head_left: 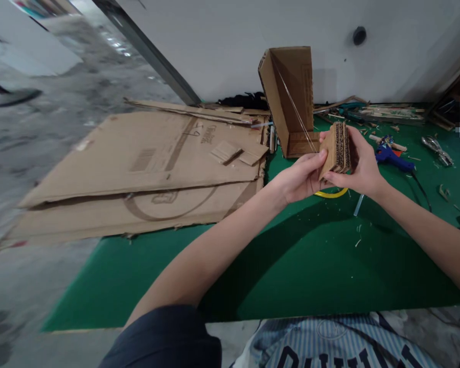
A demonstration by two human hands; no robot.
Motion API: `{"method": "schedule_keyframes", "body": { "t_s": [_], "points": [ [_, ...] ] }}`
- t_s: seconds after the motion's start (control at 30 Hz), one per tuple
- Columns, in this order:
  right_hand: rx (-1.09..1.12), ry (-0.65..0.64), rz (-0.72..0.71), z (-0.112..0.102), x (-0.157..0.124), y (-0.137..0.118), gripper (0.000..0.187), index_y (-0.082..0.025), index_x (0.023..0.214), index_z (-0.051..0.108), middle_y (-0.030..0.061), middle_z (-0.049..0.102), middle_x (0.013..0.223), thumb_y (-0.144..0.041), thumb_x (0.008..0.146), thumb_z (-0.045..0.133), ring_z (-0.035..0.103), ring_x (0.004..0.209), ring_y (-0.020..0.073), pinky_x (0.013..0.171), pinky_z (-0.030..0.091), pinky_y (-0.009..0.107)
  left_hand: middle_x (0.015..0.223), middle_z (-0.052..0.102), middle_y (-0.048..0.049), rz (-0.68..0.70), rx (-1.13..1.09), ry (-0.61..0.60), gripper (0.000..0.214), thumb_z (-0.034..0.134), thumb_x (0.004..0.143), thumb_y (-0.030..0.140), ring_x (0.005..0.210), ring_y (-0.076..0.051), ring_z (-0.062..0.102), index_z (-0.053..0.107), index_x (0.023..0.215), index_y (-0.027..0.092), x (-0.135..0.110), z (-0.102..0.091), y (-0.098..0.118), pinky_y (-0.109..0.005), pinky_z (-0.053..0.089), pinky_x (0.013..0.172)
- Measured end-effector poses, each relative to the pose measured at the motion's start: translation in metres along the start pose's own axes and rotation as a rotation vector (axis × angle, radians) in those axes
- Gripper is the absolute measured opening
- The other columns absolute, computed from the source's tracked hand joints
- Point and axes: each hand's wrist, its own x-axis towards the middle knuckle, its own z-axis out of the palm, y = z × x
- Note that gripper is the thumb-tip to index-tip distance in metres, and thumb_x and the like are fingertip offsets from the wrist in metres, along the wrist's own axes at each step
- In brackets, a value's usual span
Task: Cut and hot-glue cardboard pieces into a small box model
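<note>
Both hands hold a thick block of layered cardboard (336, 148) above the green table, its corrugated edges facing up and right. My left hand (302, 176) grips its left side, the thumb pressed on the flat face. Around the right side and lower edge is my right hand (362, 161). Just behind the hands stands an angled cardboard piece (295, 97) with thin strings or glue strands running down toward the block; where they end is hidden. Part of a yellow ring (331, 194) shows under the hands.
Large flattened cardboard sheets (153, 153) cover the table's left, with small cut pieces (225, 152) on top. At right lie a blue glue gun (394, 158) with its cord, a metal tool (437, 150) and scraps. A clear glue stick (359, 205) lies near the green table (329, 266) middle.
</note>
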Motion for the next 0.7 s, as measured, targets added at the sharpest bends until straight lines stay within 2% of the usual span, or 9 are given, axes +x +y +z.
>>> {"method": "schedule_keyframes", "body": {
  "t_s": [0.13,0.27,0.37,0.43,0.53,0.7],
  "points": [
    [-0.062,-0.031,0.037,-0.007,0.003,0.012,0.104,-0.028,0.159,0.026,0.0161,0.046,0.159,-0.071,0.077,0.074,0.05,0.144,0.0348,0.112,0.052,0.052,0.101,0.078,-0.0095,0.102,-0.008,0.143,0.026,0.068,0.094,0.04,0.109,-0.025,0.074,0.071,0.102,0.016,-0.002,0.011,0.008,-0.039,0.062,0.099],
    [-0.074,-0.03,0.066,-0.009,0.003,0.01,0.099,-0.033,0.165,0.004,0.0132,0.036,0.166,-0.062,0.091,0.062,0.049,0.146,0.031,0.11,0.054,0.048,0.111,0.078,-0.009,0.268,-0.037,0.269,0.02,0.071,0.093,0.028,0.122,-0.026,0.069,0.067,0.108,0.017,0.001,0.014,0.015,-0.044,0.056,0.109],
    [-0.153,-0.101,0.06,-0.004,0.001,0.001,0.086,-0.033,0.166,0.006,0.0096,0.028,0.171,-0.05,0.097,0.055,0.037,0.154,0.0301,0.117,0.048,0.05,0.117,0.076,-0.0081,0.334,-0.019,0.335,0.03,0.073,0.09,0.023,0.128,-0.025,0.066,0.064,0.119,0.018,0.005,0.014,0.015,-0.042,0.052,0.113],
    [-0.238,-0.128,0.053,0.002,-0.001,-0.002,0.08,-0.031,0.167,0.008,0.0082,0.024,0.173,-0.041,0.099,0.051,0.027,0.158,0.0299,0.124,0.038,0.054,0.118,0.076,-0.0064,0.358,-0.001,0.363,0.038,0.074,0.09,0.022,0.129,-0.024,0.065,0.062,0.126,0.021,0.006,0.015,0.014,-0.039,0.052,0.113],
    [-0.314,-0.129,0.053,0.009,-0.005,-0.001,0.077,-0.028,0.167,0.003,0.0084,0.02,0.174,-0.032,0.101,0.043,0.018,0.161,0.0275,0.13,0.025,0.055,0.118,0.076,-0.0052,0.376,0.003,0.367,0.045,0.076,0.087,0.021,0.128,-0.022,0.065,0.061,0.129,0.023,0.006,0.017,0.013,-0.035,0.051,0.113],
    [-0.333,-0.124,0.022,0.013,-0.007,0.005,0.08,-0.027,0.167,-0.003,0.0085,0.014,0.175,-0.029,0.101,0.043,0.011,0.162,0.0261,0.131,0.02,0.056,0.115,0.075,-0.0039,0.368,-0.04,0.391,0.031,0.068,0.093,0.02,0.121,-0.02,0.068,0.064,0.124,0.022,0.003,0.021,0.013,-0.032,0.054,0.107]
  ]
}}
